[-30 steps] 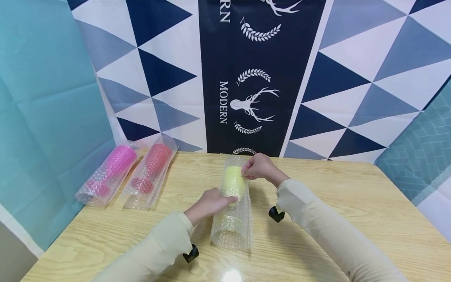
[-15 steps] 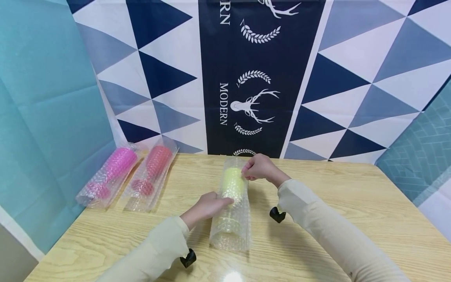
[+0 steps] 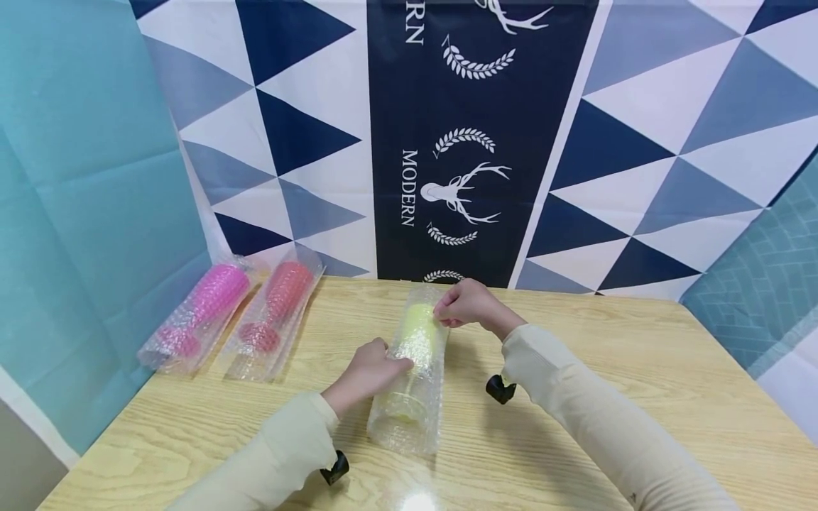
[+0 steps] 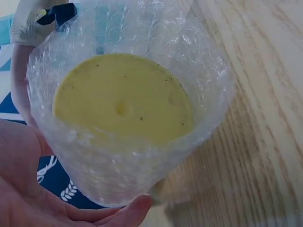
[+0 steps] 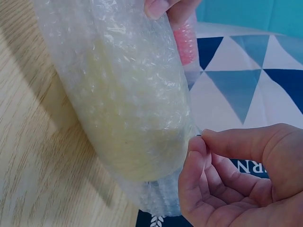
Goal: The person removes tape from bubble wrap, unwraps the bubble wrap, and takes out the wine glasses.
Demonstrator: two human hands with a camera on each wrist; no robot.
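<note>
A yellow goblet-shaped piece (image 3: 418,319) lies inside a sleeve of clear bubble wrap (image 3: 399,429), mid-table. In the left wrist view its flat round yellow base (image 4: 118,101) shows through the open near end of the wrap. My left hand (image 3: 366,372) grips the wrapped roll from the left, thumb on top. At the far right side of the roll, my right hand (image 3: 469,304) pinches the edge of the bubble wrap between thumb and index finger. The right wrist view shows this right hand (image 5: 246,175) with its other fingers curled in.
On the left of the wooden table (image 3: 575,376) lie a pink goblet-shaped piece (image 3: 217,287) and a red one (image 3: 287,284), each in bubble wrap. A patterned backdrop (image 3: 319,142) stands behind the table, a teal cloth (image 3: 96,213) at the left.
The wrapped roll has turned a little, its near end swinging left, and my left hand has shifted slightly left with it. My right hand keeps its pinch nearly in place.
</note>
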